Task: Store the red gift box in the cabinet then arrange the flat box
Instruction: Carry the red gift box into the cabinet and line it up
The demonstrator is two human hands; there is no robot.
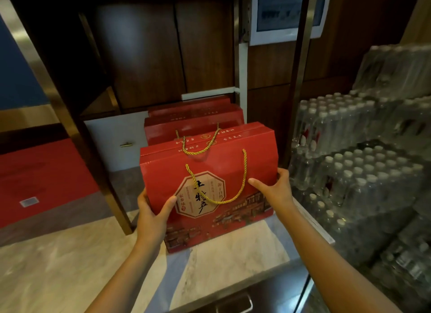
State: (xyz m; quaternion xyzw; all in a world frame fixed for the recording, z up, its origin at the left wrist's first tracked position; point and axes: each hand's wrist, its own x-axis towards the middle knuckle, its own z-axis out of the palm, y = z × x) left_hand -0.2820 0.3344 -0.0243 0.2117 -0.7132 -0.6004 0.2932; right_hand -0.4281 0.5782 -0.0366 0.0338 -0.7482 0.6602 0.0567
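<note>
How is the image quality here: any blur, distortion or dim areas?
Head view: wide-angle bending curves the cabinet posts; the red gift box and both hands are fairly sharp; the bottled-water packs at right are soft and dim; the cabinet interior is dark.

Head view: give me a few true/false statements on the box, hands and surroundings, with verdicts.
1. Both hands hold the red box. True: the left hand grips its left edge and the right hand its right edge.
2. The box has black cord handles. False: the handles are gold.
3. More red boxes stand behind the held one. True.
4. Packs of bottles are stacked to the left. False: they are stacked to the right.
5. The held box lies flat on its face. False: it is upright, handles on top.
</note>
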